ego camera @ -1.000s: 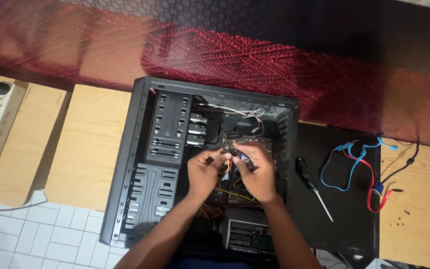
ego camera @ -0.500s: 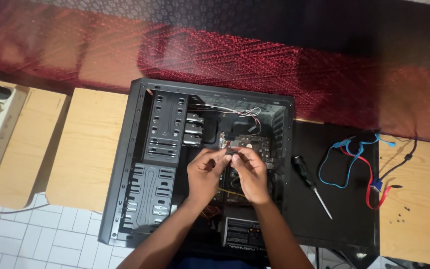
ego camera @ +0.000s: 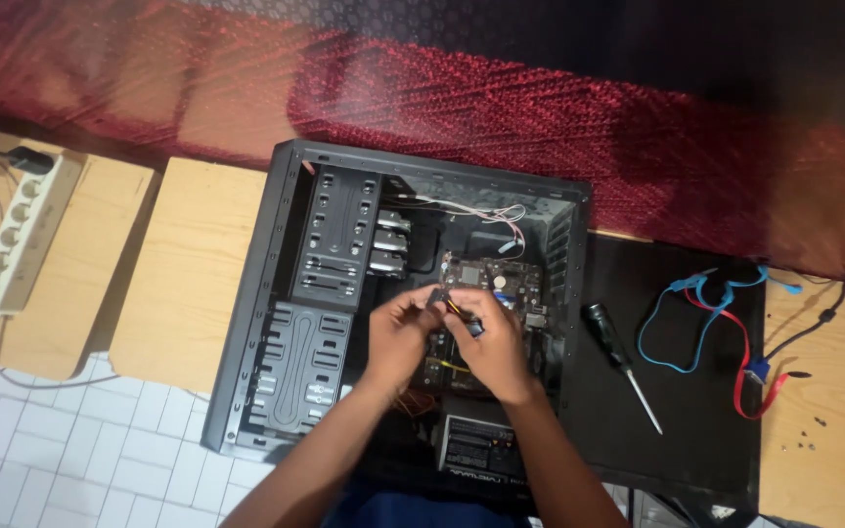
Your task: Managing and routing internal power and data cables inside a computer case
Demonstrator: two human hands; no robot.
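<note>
Compared with half a second earlier, both hands sit a little lower over the motherboard (ego camera: pixel 489 284) inside the open computer case (ego camera: pixel 276 293), still pressed close together. The left hand (ego camera: pixel 398 337) has a narrow grip, fingertips pinched on a small dark connector (ego camera: pixel 439 299) with thin wires. The right hand (ego camera: pixel 491 342) pinches the same connector from the other side. A screwdriver (ego camera: pixel 618 360) lies on the bench, just right of the case, near blue and red cables (ego camera: pixel 711 323).

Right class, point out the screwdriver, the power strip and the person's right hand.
screwdriver (ego camera: pixel 601 328): head view, on its black handle.
power strip (ego camera: pixel 20 239): head view, middle of its white body.
right hand (ego camera: pixel 491 344): head view, back of the hand.
</note>
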